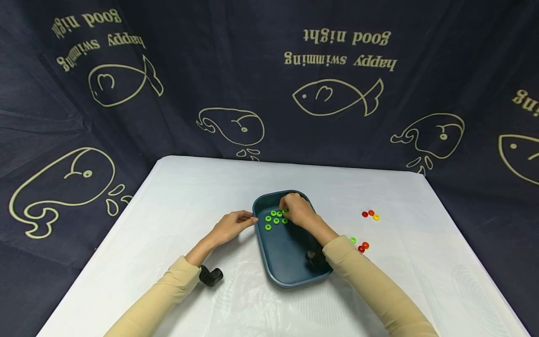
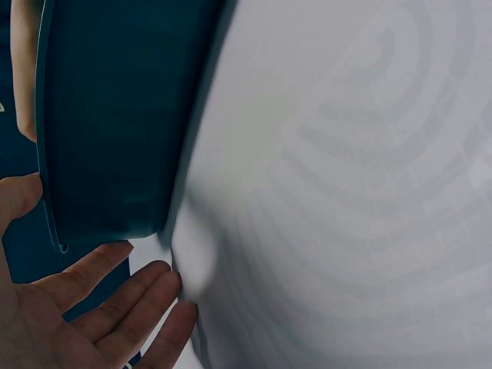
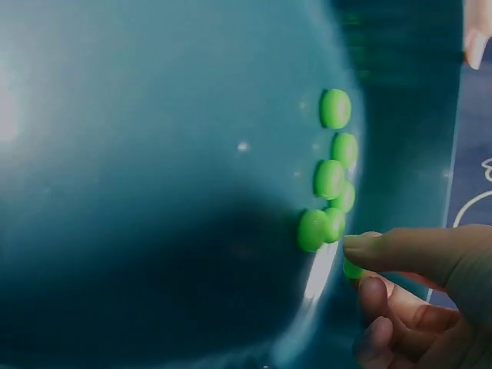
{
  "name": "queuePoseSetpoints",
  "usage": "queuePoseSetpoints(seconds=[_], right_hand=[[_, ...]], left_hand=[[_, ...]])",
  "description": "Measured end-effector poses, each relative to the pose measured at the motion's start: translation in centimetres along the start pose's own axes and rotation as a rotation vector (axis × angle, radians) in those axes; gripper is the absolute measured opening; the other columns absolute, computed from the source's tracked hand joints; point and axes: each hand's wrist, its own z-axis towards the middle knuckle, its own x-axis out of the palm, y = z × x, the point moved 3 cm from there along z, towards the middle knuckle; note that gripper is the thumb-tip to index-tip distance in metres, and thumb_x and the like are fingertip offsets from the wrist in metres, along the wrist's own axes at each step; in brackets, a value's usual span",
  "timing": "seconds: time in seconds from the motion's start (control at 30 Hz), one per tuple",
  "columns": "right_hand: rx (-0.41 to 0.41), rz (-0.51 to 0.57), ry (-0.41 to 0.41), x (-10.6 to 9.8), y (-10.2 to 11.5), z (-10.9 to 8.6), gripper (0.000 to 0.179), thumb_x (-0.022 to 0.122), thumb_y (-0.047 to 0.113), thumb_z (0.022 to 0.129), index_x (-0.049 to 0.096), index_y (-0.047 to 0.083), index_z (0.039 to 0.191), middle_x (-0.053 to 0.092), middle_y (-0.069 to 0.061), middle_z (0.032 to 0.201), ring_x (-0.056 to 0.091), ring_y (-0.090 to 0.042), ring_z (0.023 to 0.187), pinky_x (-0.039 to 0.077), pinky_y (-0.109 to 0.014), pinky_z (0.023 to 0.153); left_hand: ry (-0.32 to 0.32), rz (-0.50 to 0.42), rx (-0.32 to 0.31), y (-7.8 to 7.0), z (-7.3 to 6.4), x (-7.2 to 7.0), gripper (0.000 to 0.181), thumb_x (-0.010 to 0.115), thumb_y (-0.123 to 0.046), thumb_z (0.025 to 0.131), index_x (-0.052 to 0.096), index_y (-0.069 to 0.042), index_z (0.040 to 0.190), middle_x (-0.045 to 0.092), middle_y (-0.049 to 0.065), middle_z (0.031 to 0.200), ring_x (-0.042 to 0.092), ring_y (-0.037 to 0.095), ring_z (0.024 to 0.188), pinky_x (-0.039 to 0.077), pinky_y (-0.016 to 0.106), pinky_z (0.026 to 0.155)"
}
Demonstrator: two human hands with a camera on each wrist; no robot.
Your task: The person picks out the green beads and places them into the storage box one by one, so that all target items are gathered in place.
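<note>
A dark blue rectangular tray [image 1: 287,262] with rounded corners lies on the white table. Several green ring-shaped beads [image 1: 268,227] sit on its floor towards the far end. Reaching over that end, my right hand [image 1: 298,209] pinches a green bead [image 3: 353,269] between thumb and fingertips, low beside the wall. Other green beads [image 3: 329,179] lie next to those fingertips in the right wrist view. My left hand [image 1: 229,227] is at the tray's left side, its thumb touching the rim and its other fingers extended loosely outside the wall [image 2: 115,154].
Right of the tray lie red, orange and yellow beads [image 1: 371,213] in one small group. Nearer is another group of red and orange beads [image 1: 365,245], with a green bead [image 1: 353,240] beside it. A dark printed curtain [image 1: 269,70] hangs behind the table [image 1: 202,187].
</note>
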Motion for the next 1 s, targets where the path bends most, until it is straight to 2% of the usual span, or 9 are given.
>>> queuePoseSetpoints(seconds=[0.2,0.47,0.77,1.0], right_hand=[[0.021,-0.027,0.023,0.80,-0.35,0.05,0.009,0.072,0.005,0.081,0.070,0.008,0.090,0.064,-0.008,0.093,0.061,-0.021,0.084,0.052,-0.035,0.071],[0.008,-0.038,0.003,0.99,-0.50,-0.06,0.009,0.071,0.004,0.081,0.070,0.006,0.091,0.064,-0.009,0.091,0.061,-0.022,0.083,0.052,-0.035,0.070],[0.023,-0.043,0.010,0.84,-0.75,0.06,0.012,0.072,0.006,0.081,0.071,0.006,0.093,0.066,-0.009,0.096,0.064,-0.024,0.088,0.054,-0.037,0.074],[-0.001,0.000,-0.010,0.21,-0.68,-0.09,0.014,0.073,0.004,0.080,0.071,0.005,0.094,0.065,-0.010,0.096,0.063,-0.023,0.089,0.053,-0.036,0.075]], left_hand=[[0.001,0.000,-0.003,0.07,-0.03,0.03,0.049,0.054,-0.049,0.091,0.061,-0.014,0.124,0.067,0.006,0.117,0.063,0.023,0.109,0.046,0.046,0.094],[-0.001,0.006,-0.002,0.03,0.00,0.04,0.048,0.054,-0.049,0.091,0.061,-0.014,0.123,0.068,0.006,0.116,0.063,0.022,0.109,0.047,0.046,0.094],[0.000,0.007,-0.003,0.05,0.11,0.03,0.049,0.054,-0.050,0.090,0.061,-0.015,0.124,0.068,0.005,0.115,0.063,0.022,0.108,0.047,0.045,0.093],[0.001,0.007,-0.007,0.07,0.06,-0.04,0.050,0.054,-0.051,0.090,0.061,-0.014,0.124,0.067,0.006,0.116,0.063,0.022,0.108,0.047,0.045,0.093]])
